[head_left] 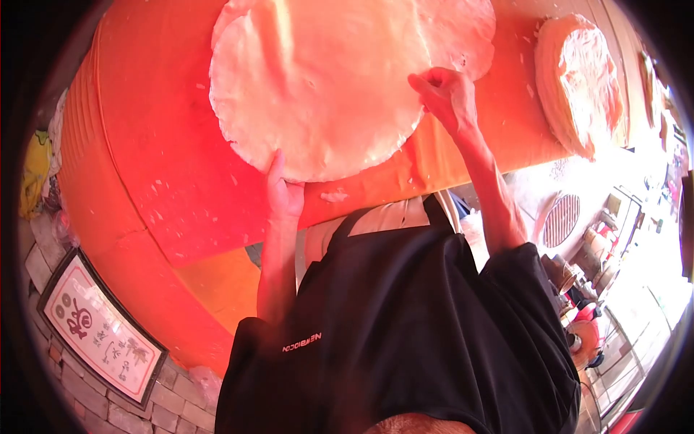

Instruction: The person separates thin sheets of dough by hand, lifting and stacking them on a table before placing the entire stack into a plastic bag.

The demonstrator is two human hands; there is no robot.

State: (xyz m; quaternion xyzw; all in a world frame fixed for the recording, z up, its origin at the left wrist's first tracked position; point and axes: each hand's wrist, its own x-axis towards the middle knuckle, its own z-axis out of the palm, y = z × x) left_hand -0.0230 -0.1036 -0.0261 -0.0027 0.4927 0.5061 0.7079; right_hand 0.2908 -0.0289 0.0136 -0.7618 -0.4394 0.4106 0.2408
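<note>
I'm watching a pale, round dough-like sheet (318,101) lying flat, crease (280,32) pointing away, looking ragged-edged; bare right hand (452,94) pinching, bare left hand (285,194) thumbing its rim, grip unclear.

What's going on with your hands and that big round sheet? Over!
Left hand touching near edge of round sheet. Right hand curled at its right edge, grip unclear. Second sheet partly underneath.
</note>
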